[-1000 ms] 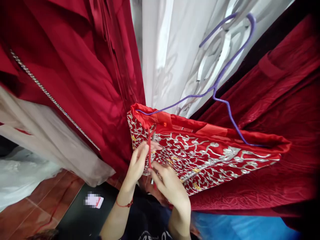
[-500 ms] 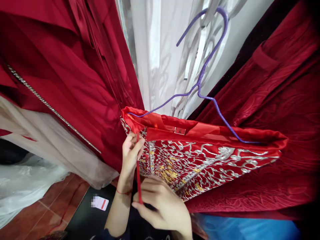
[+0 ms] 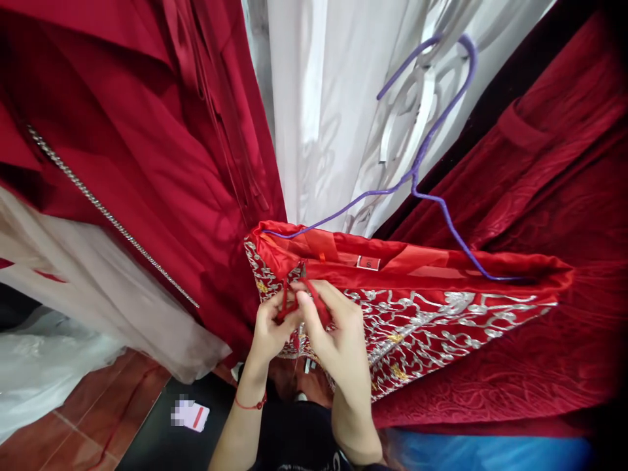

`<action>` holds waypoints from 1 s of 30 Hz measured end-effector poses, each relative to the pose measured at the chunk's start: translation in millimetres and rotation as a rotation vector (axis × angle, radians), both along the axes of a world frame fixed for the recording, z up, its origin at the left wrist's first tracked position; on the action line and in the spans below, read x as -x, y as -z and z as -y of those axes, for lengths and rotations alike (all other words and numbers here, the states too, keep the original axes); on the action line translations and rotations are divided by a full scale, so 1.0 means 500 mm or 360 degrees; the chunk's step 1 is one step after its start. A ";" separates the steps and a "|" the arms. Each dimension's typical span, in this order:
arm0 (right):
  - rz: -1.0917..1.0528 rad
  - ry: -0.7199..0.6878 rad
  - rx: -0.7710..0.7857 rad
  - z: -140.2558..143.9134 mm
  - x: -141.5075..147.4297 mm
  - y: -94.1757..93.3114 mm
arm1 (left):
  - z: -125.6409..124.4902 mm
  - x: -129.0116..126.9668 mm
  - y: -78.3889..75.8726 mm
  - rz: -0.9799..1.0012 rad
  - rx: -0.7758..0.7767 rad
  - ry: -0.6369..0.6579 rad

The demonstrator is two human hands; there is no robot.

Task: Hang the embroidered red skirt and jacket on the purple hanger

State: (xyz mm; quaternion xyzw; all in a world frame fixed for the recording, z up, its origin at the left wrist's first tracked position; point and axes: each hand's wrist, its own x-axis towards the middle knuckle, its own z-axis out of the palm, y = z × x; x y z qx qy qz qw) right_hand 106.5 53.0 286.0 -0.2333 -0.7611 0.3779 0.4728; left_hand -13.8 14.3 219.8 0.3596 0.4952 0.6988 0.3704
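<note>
Red cord (image 3: pixel 314 297) pinched at the embroidered garment's (image 3: pixel 432 314) edge.

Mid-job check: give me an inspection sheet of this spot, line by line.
Surface: red-brown tiled floor, dark mat beside it.
Job's things: red embroidered garment on purple hanger; thin red cord at its left end.
Clutter: small card on the mat.
Hands: left hand and right hand both pinch the cord.
Cables: nothing seen.
Surroundings: dark red gowns, white fabric, blue sheet.
</note>
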 end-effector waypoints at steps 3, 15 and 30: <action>0.0126 0.0082 -0.0118 0.001 0.008 -0.014 | -0.002 0.002 -0.006 0.0046 0.0040 -0.0028; -0.0012 0.0061 0.0529 -0.013 -0.009 0.079 | 0.000 -0.018 -0.022 0.0203 0.0182 0.0100; -0.0551 -0.0002 0.0906 -0.047 -0.074 0.130 | 0.057 0.023 -0.017 -0.0044 0.0132 -0.0104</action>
